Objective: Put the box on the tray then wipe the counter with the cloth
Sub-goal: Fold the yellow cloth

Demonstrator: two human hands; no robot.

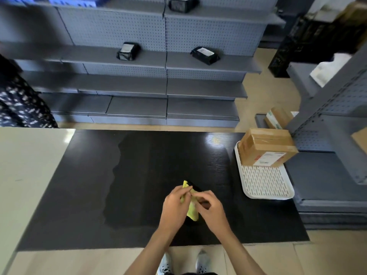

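Seen from above, a dark worktop (139, 175) fills the middle of the frame, its near edge running across the lower part, with pale floor and the person's shoes below it. Low and just right of centre, both hands meet over the worktop: the left hand (175, 201) and the right hand (210, 205) each pinch a folded yellow cloth (191, 210) between curled fingers, holding it between them. At the right edge of the worktop lies a white slotted tray (264, 183), one corner reaching slightly past the side edge. A taped cardboard box (266, 147) sits on the tray's far end, overhanging the tray's far and right rims. A wide stretch of bare dark surface lies open to the left of the hands, with a darker, wet-looking patch in the centre. A pale counter (29, 165) adjoins the worktop at the left. Grey shelves (139, 56) holding black packages cross the top of the frame.
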